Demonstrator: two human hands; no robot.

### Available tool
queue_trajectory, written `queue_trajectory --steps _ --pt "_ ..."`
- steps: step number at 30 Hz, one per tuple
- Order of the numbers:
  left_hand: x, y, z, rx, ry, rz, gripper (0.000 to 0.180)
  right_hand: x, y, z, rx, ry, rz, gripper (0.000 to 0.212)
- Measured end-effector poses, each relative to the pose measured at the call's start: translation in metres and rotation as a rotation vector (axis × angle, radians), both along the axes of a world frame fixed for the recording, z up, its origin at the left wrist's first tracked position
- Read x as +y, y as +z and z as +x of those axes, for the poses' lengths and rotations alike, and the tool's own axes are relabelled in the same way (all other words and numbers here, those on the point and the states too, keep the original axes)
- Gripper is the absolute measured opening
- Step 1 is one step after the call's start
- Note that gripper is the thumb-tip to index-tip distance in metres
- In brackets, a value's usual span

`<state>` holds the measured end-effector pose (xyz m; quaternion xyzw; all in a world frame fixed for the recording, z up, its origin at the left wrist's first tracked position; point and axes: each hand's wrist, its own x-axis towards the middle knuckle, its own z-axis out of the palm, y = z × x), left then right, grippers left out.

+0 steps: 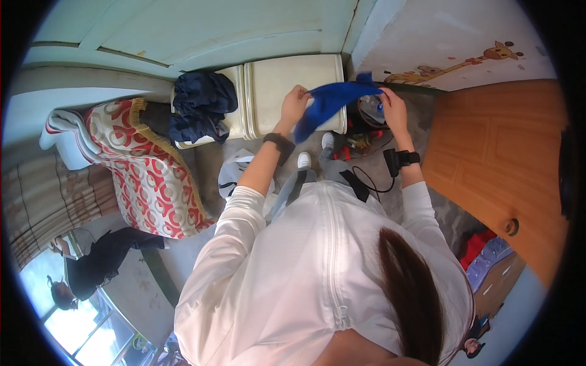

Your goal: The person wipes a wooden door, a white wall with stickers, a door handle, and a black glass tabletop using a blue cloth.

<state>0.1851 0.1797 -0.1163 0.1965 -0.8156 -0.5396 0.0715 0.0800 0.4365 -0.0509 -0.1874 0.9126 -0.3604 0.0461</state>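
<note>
A bright blue cloth (332, 100) is stretched in the air between my two hands, one end hanging lower on the left. Its exact kind I cannot make out. My left hand (295, 105) pinches its left side, with a dark band around the wrist. At the other end, my right hand (394, 108) grips a corner, and a black device is strapped to that wrist. Beneath the cloth stands a cream padded bench (293, 79). Navy clothing (201, 107) lies crumpled on the bench's left part.
Left of the bench, a red-and-white patterned cover (149, 165) drapes over furniture. A pale bag or cloth (235, 171) lies on the floor near my feet. A wooden door (488, 158) stands at right. Another person (97, 265) is by the window at far left.
</note>
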Motion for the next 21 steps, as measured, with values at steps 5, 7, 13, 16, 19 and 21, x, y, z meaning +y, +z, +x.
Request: queue_trajectory --steps 5,7,13,16,19,21 --pt "0.009 -0.026 0.032 -0.015 -0.196 -0.136 0.021 0.004 -0.002 0.034 -0.06 0.072 0.062 0.022" --pt "0.015 -0.05 0.068 -0.146 -0.247 -0.188 0.021 0.013 -0.011 0.056 -0.18 0.086 0.115 0.022" --pt "0.021 -0.094 0.166 -0.356 -0.392 -0.047 0.02 0.026 -0.025 0.114 -0.444 0.291 0.33 0.02" --pt "0.028 -0.091 0.194 -0.398 -0.385 0.13 0.02 0.025 -0.024 0.135 -0.475 0.335 0.447 0.019" --pt "0.026 -0.116 0.215 -0.386 -0.381 0.128 0.017 0.016 -0.019 0.147 -0.493 0.385 0.415 0.018" --pt "0.026 -0.129 0.229 -0.329 -0.424 0.03 0.014 0.006 -0.012 0.154 -0.441 0.439 0.494 0.016"
